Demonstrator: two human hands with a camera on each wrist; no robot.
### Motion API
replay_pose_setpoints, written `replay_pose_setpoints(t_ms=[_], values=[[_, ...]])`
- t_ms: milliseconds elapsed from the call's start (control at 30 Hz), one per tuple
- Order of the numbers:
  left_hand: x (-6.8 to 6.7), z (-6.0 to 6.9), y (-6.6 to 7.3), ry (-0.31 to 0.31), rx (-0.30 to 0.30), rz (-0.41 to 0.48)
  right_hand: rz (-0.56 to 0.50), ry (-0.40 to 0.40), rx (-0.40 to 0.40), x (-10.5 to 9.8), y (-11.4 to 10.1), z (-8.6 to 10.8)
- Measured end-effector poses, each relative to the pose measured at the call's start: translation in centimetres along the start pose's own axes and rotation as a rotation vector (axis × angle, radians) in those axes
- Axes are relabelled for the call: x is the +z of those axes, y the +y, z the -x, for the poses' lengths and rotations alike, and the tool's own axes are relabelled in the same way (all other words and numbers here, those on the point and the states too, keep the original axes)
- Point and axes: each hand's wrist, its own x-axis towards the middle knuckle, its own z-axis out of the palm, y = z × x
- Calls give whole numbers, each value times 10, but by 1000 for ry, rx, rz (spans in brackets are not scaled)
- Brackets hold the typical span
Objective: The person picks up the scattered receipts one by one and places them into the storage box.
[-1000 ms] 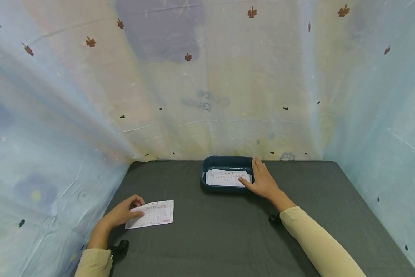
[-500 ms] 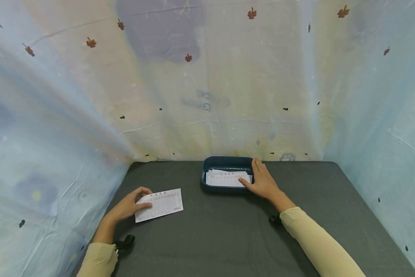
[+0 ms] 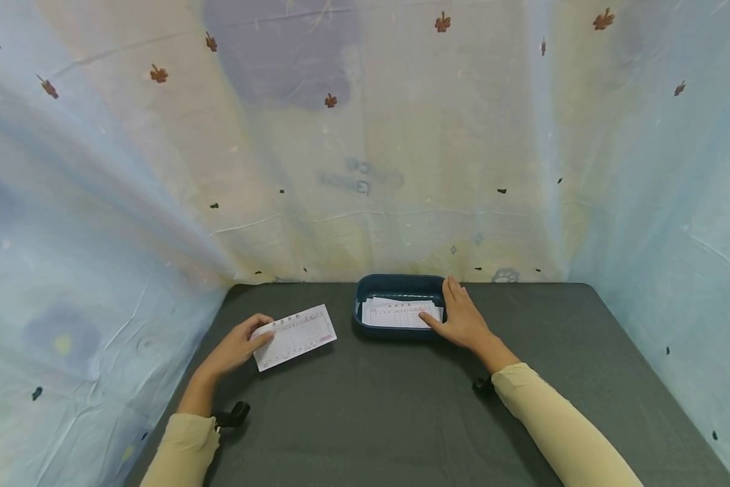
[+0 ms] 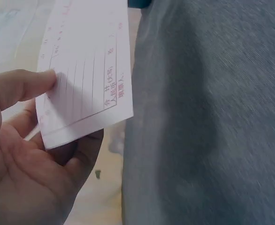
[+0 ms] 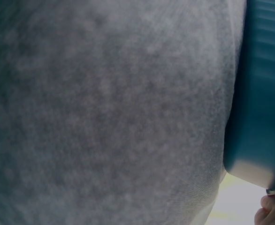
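Observation:
My left hand (image 3: 237, 346) pinches a printed form slip (image 3: 298, 338) by its left end, thumb on top and fingers beneath. The slip is held tilted above the table, its right end higher; in the left wrist view the thumb presses the printed face of the form slip (image 4: 81, 93). A dark blue plastic tray (image 3: 395, 333) at the table's far edge holds a loose stack of similar slips (image 3: 395, 314). On the tray's right end rests my right hand (image 3: 465, 323), fingers straight along the rim and thumb reaching over the front rim above the stack.
A dark grey cloth covers the table (image 3: 365, 419). Behind it and at both sides hangs a pale patterned curtain (image 3: 389, 149). A black strap device (image 3: 233, 416) sits at the left wrist. The tray's side wall (image 5: 259, 103) fills the right of the right wrist view.
My left hand has moved forward and to the right with the slip, whose right end has swung upward toward the tray. The right hand and the tray have stayed in place.

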Motion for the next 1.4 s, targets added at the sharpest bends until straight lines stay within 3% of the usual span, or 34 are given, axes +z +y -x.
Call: replay_pose_setpoints(t_ms=[133,500,733,1033,1400], values=[[3,-9,7,19,2,36,-6,6,-3,0,-1,0],[18,-40,31,171,10,27,-6,15,-7,-2,-1,2],[29,-60,46,217,15,58,-7,25,-12,-2,-2,2],[43,-84,62,214,38,52,-22,26,-22,-2,-2,1],[64,-110,78,169,80,66,-4,33,-14,-1,-1,1]])
